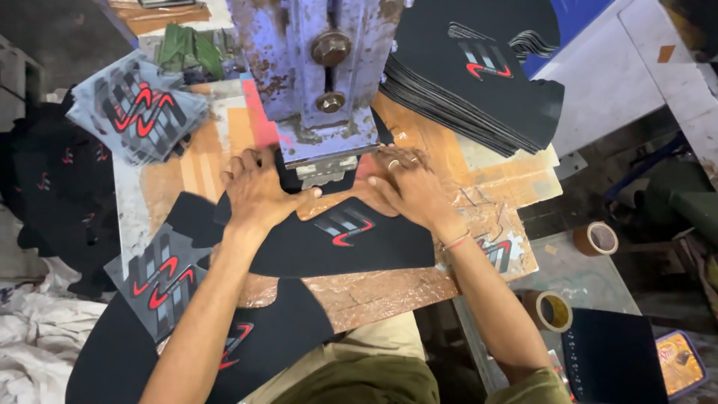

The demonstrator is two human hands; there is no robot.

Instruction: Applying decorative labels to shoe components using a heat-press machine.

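My left hand [254,191] lies flat on a black cut fabric piece [329,243] that bears a red and grey wavy mark, pressing its left part against the worn bench top [389,288]. My right hand [407,187], with a ring on one finger and a thread at the wrist, presses the piece's right part. Both hands sit just under the blue, rusty press head [321,75], whose metal foot [325,170] comes down between them onto the fabric.
A tall stack of black printed pieces [479,82] lies at the back right. Grey transfer sheets with red marks [138,108] are stacked at the back left, and another grey sheet [161,280] lies near left. Two tape rolls [550,310] sit at the right.
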